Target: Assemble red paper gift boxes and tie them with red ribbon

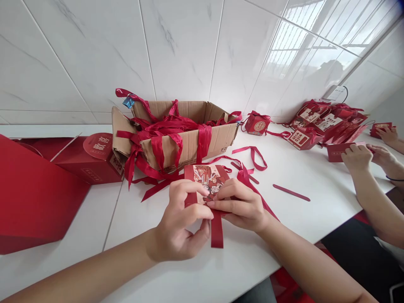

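Note:
A small red gift box (202,173), printed with cartoon figures, lies tilted on the white table between my hands. My left hand (186,221) is curled at its near left side, with fingers over the top and thumb below; the exact contact of the thumb is hidden. On the near right edge, my right hand (241,204) grips the box, its fingertips pressed on the printed face. A flat red strip (217,233) hangs down toward me from the near edge, beside my left fingertips. Red ribbon (244,176) runs from behind my right hand.
Behind stands a cardboard box (192,147) full of red ribbons. Large red boxes (75,162) are at left. Thin red strips (291,192) lie on the table. Finished-looking red boxes (328,120) are heaped at right, near a co-worker's hands (358,158) holding red card.

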A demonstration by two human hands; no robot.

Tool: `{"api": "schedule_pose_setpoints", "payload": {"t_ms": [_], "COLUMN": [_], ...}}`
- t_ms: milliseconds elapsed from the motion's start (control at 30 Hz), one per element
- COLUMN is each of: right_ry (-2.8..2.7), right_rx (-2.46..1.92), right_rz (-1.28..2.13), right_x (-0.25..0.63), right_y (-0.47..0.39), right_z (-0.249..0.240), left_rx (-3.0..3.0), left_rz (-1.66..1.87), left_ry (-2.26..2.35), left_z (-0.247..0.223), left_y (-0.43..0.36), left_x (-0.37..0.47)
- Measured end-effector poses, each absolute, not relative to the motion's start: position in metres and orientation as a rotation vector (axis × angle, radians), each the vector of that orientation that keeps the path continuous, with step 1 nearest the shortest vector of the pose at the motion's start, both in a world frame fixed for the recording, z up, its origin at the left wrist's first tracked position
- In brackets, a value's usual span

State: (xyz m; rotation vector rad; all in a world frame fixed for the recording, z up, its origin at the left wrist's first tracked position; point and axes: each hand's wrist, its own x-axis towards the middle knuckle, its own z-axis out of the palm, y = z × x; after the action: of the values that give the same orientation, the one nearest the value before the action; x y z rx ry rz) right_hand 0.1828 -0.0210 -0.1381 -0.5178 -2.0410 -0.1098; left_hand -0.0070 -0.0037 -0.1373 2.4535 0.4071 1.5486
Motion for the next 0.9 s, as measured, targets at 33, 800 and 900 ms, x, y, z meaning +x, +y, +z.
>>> {"api": "schedule_pose_setpoints", "payload": {"t_ms": [33,800,900], "right_ry": [-2.032,-0.88,-0.997], "right_rx": [-0.516,-1.17,-1.185], "right_rz": [-0.118,-0.574,-0.473], "right_x": [0.182,0.397,0.424], "right_y": [-0.021,-0.013,-0.007], "right_z": [-0.137,-0.099,-0.116], "left_rx": [2.42,2.556,2.562], "left_rz": [1.582,1.277,1.118], "left_ry": [0.45,0.484,0.526], "left_z": [-0.138,-0.176,-0.176], "left_y": [-0.003,0.015,0.014], "left_x": [-0.007,-0.004,-0.004]}}
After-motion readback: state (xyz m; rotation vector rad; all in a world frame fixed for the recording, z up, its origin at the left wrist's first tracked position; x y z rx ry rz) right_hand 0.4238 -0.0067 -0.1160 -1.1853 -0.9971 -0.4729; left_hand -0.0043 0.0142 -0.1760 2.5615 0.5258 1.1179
